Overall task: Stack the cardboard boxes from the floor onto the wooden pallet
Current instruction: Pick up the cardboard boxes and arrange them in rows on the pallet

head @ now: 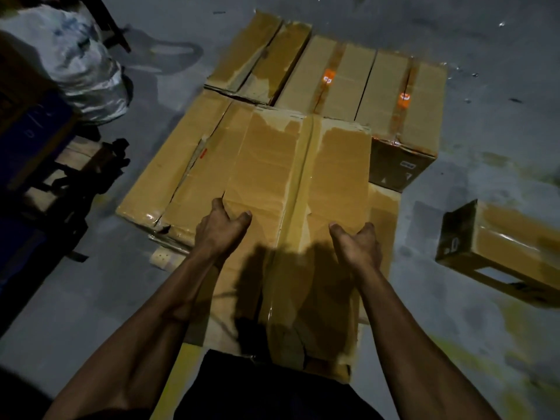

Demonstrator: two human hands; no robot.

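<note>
Cardboard fills the near view: a long taped box (291, 237) lies lengthwise over the stacked boxes, both hands on its top. The left hand (219, 228) and right hand (359, 242) press down with fingers spread and lightly bent. Beyond sit more boxes (348, 83); another box (503, 253) lies on the grey floor (485, 40) to the right.

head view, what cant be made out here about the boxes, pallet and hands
- Wooden pallet: only a pale corner shows, the boxes cover the rest.
- Top box: its near end is lost in shadow and behind the person's dark clothing.
- Left hand, right hand: fingers curl out of sight.
- Floor box: cut off by the right edge.
</note>
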